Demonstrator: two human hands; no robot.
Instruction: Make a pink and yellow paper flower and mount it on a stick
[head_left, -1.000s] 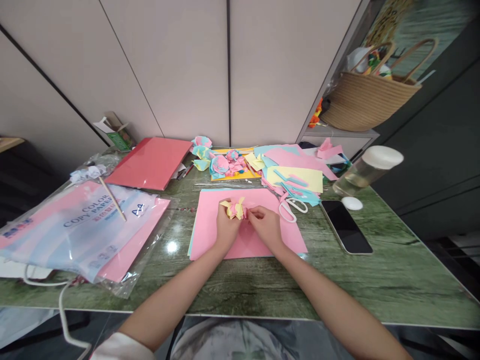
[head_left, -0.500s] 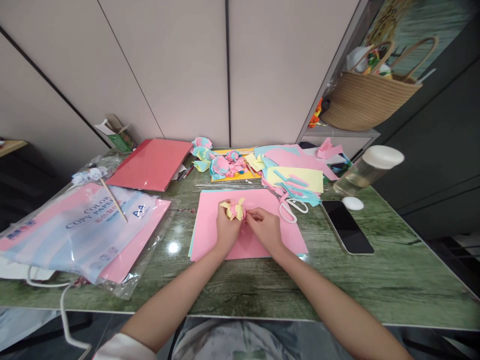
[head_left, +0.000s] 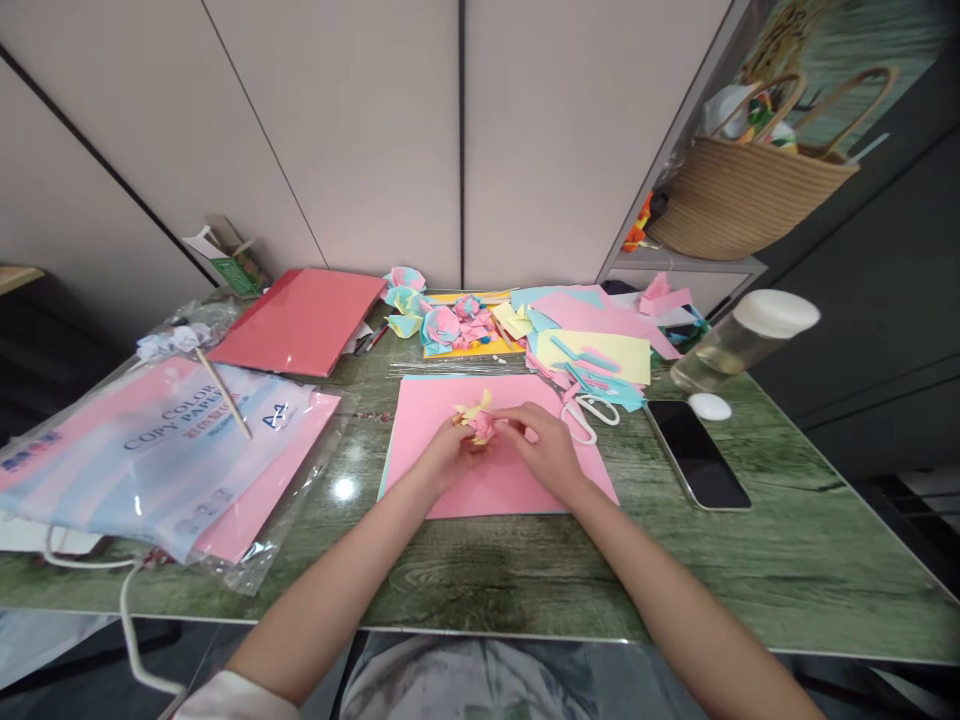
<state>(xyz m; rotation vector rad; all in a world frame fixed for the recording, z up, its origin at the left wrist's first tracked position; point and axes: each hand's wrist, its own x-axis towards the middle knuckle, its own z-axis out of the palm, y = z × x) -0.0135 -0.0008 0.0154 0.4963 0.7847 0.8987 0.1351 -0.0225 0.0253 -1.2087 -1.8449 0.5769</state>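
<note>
Change: the flower [head_left: 477, 419] sits a little further right than half a second ago; the left hand [head_left: 441, 462] has dropped lower and turned, no longer cupping it from behind.
Left hand: fingertips closed on the flower's left side.
Right hand [head_left: 546, 450]: thumb and fingers pinched shut on the flower's right side, meeting the left fingertips.
Flower: small crumpled bloom, pale yellow petals pointing up, pink folds below; held between both hands just above the sheet.
Sheet [head_left: 517, 488]: pink, flat under the grip.
Scissors [head_left: 589, 417]: white handles, just right of the grip.
Phone [head_left: 697, 455]: dark, well right of the grip.
</note>
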